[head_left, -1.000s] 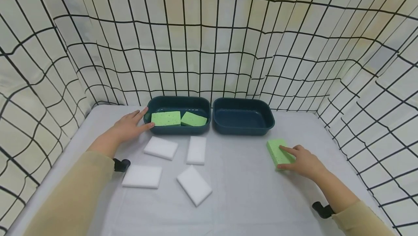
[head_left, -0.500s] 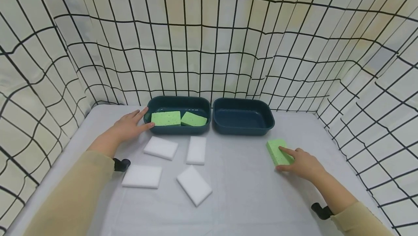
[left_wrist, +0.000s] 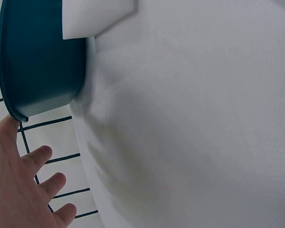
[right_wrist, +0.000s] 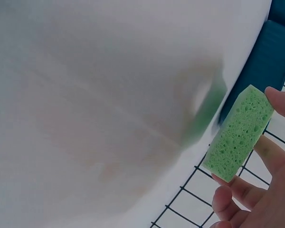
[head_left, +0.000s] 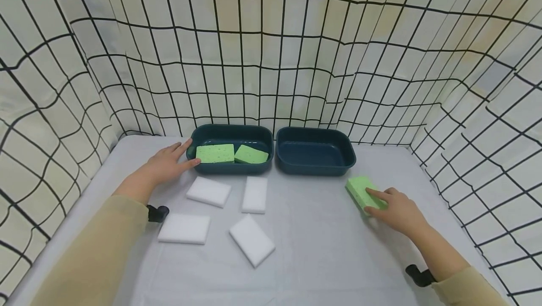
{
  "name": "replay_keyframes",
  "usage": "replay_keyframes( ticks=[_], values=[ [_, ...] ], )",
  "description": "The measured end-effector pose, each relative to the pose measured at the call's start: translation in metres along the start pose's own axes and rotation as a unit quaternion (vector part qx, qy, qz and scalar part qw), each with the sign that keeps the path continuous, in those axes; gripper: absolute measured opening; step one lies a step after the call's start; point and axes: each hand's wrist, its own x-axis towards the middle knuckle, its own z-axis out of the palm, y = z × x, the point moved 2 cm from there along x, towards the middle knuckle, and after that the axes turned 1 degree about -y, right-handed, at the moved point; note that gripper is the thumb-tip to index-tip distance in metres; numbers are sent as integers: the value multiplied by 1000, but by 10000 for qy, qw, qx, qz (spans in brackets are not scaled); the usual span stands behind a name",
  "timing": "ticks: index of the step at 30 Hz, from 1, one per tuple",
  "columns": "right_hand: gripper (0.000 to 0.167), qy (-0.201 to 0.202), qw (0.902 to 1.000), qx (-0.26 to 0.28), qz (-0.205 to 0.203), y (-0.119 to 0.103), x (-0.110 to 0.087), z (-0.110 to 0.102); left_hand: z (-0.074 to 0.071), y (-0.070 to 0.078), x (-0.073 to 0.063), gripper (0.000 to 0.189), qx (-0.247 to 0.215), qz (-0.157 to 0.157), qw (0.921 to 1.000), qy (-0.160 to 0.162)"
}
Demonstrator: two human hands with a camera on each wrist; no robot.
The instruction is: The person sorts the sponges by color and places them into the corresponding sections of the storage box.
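Note:
A green sponge (head_left: 361,192) tilts above the white table at the right, pinched by my right hand (head_left: 400,209). Up close in the right wrist view, thumb and fingers hold the sponge (right_wrist: 240,133) by its edges. At the left, my left hand (head_left: 167,162) touches the rim of a dark teal bin (head_left: 230,169), thumb and forefinger spread along its left end. In the left wrist view the other fingers of the left hand (left_wrist: 19,175) stand apart from the bin (left_wrist: 42,71). Two green sponges (head_left: 215,154) lie inside that bin.
A second teal bin (head_left: 315,169) with nothing in it stands right beside the first. Several white sponge pads (head_left: 251,240) lie flat on the table (head_left: 313,249), left of centre. Black wire mesh (head_left: 260,68) over pale cloth encloses the back and sides.
My right hand has taken up the green sponge, which now sits tilted and slightly raised from the table. The left hand and the bins have stayed put.

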Motion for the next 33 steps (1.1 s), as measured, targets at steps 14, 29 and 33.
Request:
replay_keyframes(
  ticks=[14,29,33],
  values=[
    [69,464,9989,38,-111,0,-11,-23,-1,-1,-1,97,44,22,10000,62],
    [65,794,9966,67,-191,-9,-11,-47,-1,0,0,97,-6,45,10000,0],
    [63,798,9962,54,-355,-18,-6,-53,0,0,1,98,2,39,10000,-20]
  ],
)
